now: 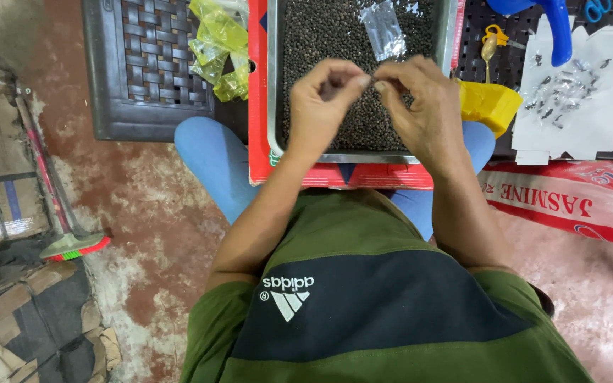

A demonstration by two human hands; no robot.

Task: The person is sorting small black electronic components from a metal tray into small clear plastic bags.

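Note:
My left hand [324, 99] and my right hand [420, 103] meet above a metal tray [273, 106] filled with small black peppercorns [328, 35]. Thumb and forefinger of each hand pinch a tiny clear packet [372, 82] between them; it is nearly hidden by the fingertips. Another clear plastic packet [384, 30] lies on the peppercorns at the far side of the tray. The tray rests on a red box [258, 92] across my knees.
Crumpled yellow plastic bags [218, 42] lie on a dark woven stool [147, 64] to the left. To the right are a yellow scoop [489, 103], white paper [608, 113] with several small filled packets, a blue handle [558, 28], scissors [594, 8], and a red sack [569, 202]. A broom [72, 245] lies far left.

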